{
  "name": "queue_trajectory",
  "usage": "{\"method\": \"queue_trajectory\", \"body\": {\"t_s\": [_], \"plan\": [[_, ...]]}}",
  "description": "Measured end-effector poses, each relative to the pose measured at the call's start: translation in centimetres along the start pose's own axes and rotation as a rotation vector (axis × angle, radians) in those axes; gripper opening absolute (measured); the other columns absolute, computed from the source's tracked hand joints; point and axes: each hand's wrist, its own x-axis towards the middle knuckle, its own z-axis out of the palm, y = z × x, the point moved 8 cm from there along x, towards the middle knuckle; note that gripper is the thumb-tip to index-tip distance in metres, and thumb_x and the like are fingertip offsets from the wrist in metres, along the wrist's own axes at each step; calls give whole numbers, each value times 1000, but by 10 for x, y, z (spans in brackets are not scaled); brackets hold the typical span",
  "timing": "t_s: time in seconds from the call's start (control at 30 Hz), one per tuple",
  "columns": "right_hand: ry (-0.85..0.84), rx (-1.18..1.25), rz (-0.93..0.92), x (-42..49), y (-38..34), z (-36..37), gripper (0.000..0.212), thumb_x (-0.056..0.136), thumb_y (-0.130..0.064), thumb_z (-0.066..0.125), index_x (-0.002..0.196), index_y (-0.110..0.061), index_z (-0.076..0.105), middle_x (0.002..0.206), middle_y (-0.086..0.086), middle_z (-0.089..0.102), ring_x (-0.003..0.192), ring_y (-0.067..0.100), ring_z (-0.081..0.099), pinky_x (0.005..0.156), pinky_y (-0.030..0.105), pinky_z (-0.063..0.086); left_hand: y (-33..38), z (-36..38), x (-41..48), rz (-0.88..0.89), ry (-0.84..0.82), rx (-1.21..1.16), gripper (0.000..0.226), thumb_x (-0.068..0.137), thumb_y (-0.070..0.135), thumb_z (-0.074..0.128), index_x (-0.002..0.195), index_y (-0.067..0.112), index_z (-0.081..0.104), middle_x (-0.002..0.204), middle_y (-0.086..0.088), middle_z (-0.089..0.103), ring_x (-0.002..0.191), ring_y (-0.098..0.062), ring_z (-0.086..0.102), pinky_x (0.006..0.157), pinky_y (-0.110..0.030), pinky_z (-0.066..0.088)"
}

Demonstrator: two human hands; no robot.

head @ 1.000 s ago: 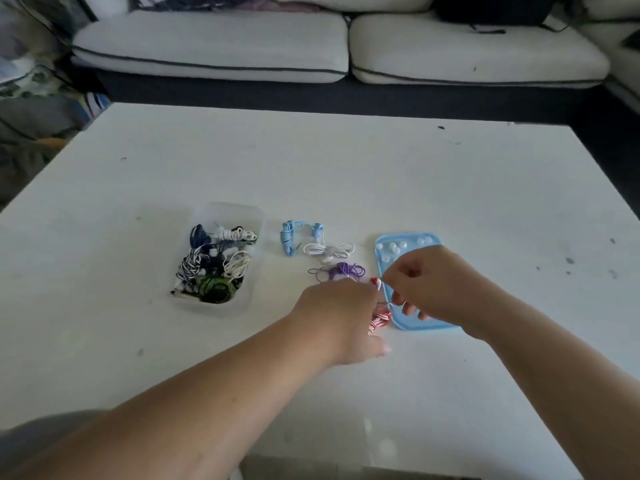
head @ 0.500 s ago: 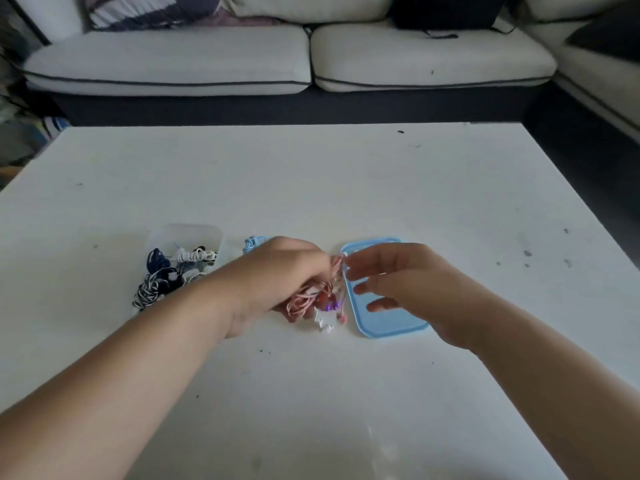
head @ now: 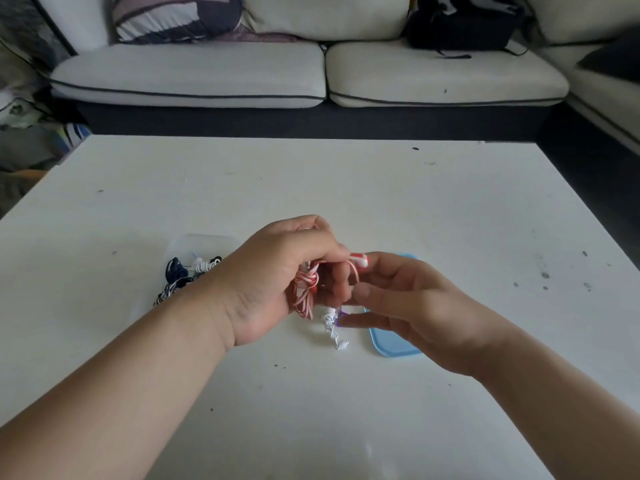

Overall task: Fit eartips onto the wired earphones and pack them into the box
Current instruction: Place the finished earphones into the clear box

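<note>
Red-striped earphones [head: 306, 289] have risen clear of the table [head: 346, 188], their bundle clamped in the left hand's [head: 277, 271] curled fingers. The right hand [head: 415, 299] meets the earbud [head: 359, 263] (grip indiscernible). Eartip fitting looks under way. The box [head: 204, 242] awaits behind the left hand.

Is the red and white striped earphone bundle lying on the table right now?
No, the left hand grips the red-and-white earphones above the white table, their cable loops hanging below its fingers.

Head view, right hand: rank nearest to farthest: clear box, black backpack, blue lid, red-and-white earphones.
1. red-and-white earphones, at the right hand.
2. blue lid, beneath it.
3. clear box, far left.
4. black backpack, on the sofa.
</note>
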Motion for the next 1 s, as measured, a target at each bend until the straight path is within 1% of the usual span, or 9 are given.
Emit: {"method": "queue_trajectory", "body": {"t_s": [0.1, 0.2, 0.33, 0.4, 0.53, 0.7, 0.8, 0.87, 1.0], "plan": [[40, 120, -12, 2, 0, -4, 27, 100, -6, 60, 124, 4, 62, 116, 28, 70, 105, 39, 70, 103, 63, 49, 4, -7, 0, 36, 41, -53, 23, 74, 1, 62, 96, 6, 59, 66, -16, 61, 58, -28, 61, 60, -32, 47], [83, 217, -18, 2, -3, -9, 27, 94, -9, 62, 119, -1, 67, 112, 27, 71, 92, 37, 71, 97, 56, 56, 4, -14, 1, 55, 84, 34, 26, 91, -2, 59, 115, 5, 68, 76, -13, 67, 67, -25, 68, 66, -34, 49], [113, 257, -30, 2, -5, -12, 29, 91, -12, 62, 117, -3, 70, 110, 24, 72, 84, 29, 71, 84, 40, 62, -3, -15, 0, 41, 78, 135, 29, 96, -2, 56, 109, 12, 79, 84, -11, 73, 78, -23, 71, 77, -38, 55], [136, 237, -34, 2, -6, -12, 30, 90, -14, 63, 115, -1, 72, 105, 21, 74, 79, 25, 71, 78, 34, 62, -9, -13, 0, 16, 86, 166, 26, 95, -1, 60, 103, 13, 80, 83, -11, 74, 74, -23, 69, 72, -35, 55], [171, 200, -30, 0, -7, -14, 20, 89, -12, 66, 101, -3, 78, 94, 18, 74, 73, 23, 69, 71, 31, 61, -9, -10, 3, 92, 128, 324, 7, 90, 13, 76, 96, 14, 79, 81, -5, 77, 68, -21, 70, 66, -34, 55], [194, 184, -6, -2, -7, -18, 19, 87, -10, 68, 99, 1, 77, 89, 18, 74, 69, 22, 68, 66, 30, 60, -3, -10, 1, 180, 136, 553, 9, 88, 16, 81, 96, 21, 78, 81, -1, 79, 74, -21, 77, 76, -51, 64], [223, 176, 25, -3, -4, -20, 19, 92, -5, 67, 106, 5, 74, 84, 19, 71, 65, 23, 66, 63, 29, 58, -5, -6, 1, 193, 103, 685, 11, 92, 19, 78, 99, 27, 76, 80, 6, 78, 72, -17, 75, 73, -44, 64], [280, 195, 47, -4, -2, -25, 19, 91, -5, 70, 109, 1, 71, 84, 21, 71, 63, 24, 65, 61, 29, 58, -6, -7, 2, 196, 124, 684, 9, 95, 16, 74, 100, 24, 75, 82, 6, 79, 74, -15, 76, 68, -32, 64], [334, 202, 57, -5, -2, -32, 12, 87, -11, 74, 95, -2, 71, 88, 22, 72, 64, 22, 66, 61, 28, 59, -6, -8, 2, 137, 162, 566, 4, 96, 15, 71, 100, 16, 73, 81, 1, 80, 70, -10, 76, 56, -19, 55]]}}
